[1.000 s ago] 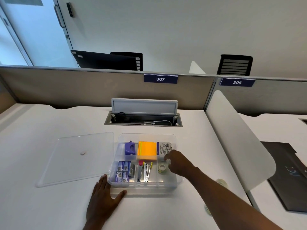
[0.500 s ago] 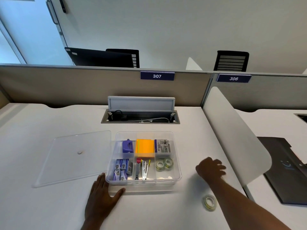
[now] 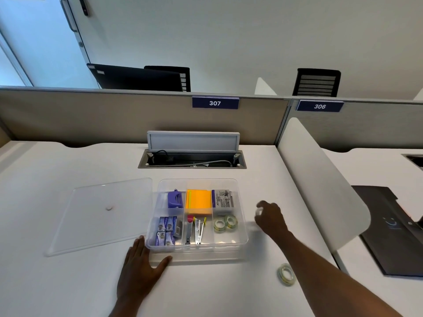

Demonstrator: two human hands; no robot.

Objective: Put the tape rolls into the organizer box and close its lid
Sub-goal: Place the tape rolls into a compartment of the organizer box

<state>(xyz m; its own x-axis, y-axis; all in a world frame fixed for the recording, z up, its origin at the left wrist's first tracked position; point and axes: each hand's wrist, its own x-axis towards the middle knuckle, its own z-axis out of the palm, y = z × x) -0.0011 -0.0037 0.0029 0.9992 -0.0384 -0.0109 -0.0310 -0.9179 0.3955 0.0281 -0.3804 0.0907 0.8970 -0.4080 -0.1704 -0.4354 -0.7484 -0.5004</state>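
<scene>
White desk [image 3: 68,170], beige partition [image 3: 91,115], black chairs [image 3: 317,82] behind.

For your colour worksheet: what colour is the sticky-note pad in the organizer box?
Bright orange sticky-note pad; head view.

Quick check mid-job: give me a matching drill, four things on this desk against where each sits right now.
Things:
1. lid
2. orange sticky notes
3. two tape rolls
4. loose tape roll

Places:
A. front right compartment
B. desk, right of the organizer box
C. back middle compartment
D. flat on the desk, left of the box

Pairs: 1-D, 2-C, 3-A, 4-B
</scene>
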